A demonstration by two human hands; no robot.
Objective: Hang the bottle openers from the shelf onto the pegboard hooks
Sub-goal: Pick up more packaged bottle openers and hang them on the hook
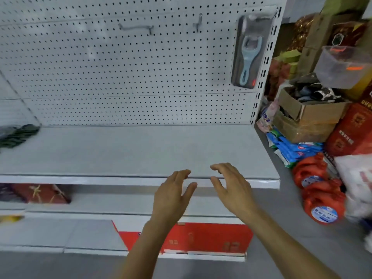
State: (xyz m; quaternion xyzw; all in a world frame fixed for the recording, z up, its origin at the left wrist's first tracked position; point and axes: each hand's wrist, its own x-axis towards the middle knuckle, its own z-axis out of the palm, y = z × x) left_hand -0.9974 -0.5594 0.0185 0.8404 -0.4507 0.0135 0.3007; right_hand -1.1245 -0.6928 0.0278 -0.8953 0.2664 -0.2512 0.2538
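The pegboard [120, 73] fills the back of the bay in front of you, grey and perforated, and below it the shelf [141, 150] runs wide and mostly bare. On the floor to the right sits a jumble of cardboard boxes [306, 117] and red detergent jugs [320, 194]; leave those alone.

One packaged bottle opener [249, 51] already hangs at the board's right edge, a light blue tool in a clear blister pack. It should handle as light and stiff, though the plastic shell is likely slick and will flex if squeezed in the middle. Judging by that, take each pack by its top edge near the hang hole, pinched between thumb and forefinger, so the hole stays free to slide over the peg.

At the far left of the shelf lies a dark pile [18, 133]; it is blurred, so you can only guess that these are the remaining openers.

Two empty hooks wait on the board: a long hook [136, 28] near the centre top and a short hook [198, 22] to its right.

Your left hand [173, 192] and right hand [231, 188] hover over the shelf's front edge, close together, each grip wide and holding nothing.
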